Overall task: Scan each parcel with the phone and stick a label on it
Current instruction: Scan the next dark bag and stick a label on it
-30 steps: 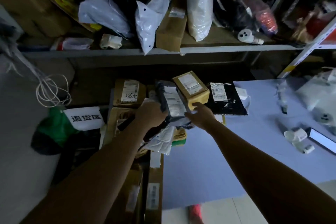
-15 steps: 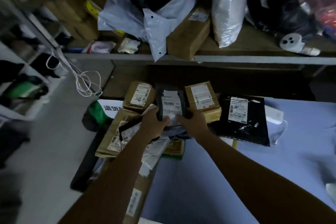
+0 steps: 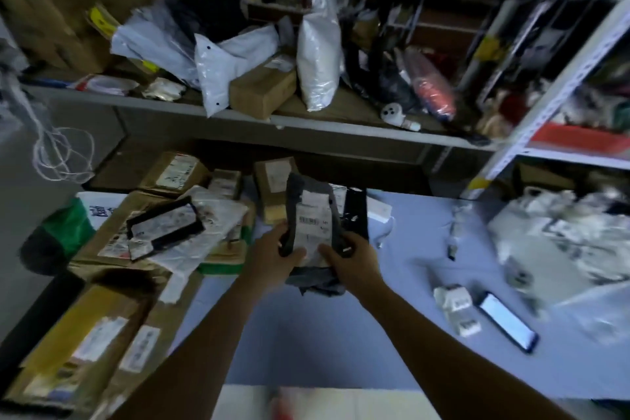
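While both hands, left hand (image 3: 272, 257) and right hand (image 3: 351, 257), grip the grey parcel (image 3: 312, 225) upright between them, phone (image 3: 508, 320) sits off right of the right hand.

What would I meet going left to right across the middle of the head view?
Green bag → black-edged flat parcel on the cardboard pile → left hand → grey plastic mailer with a white label → right hand → small white boxy device → lit black phone.
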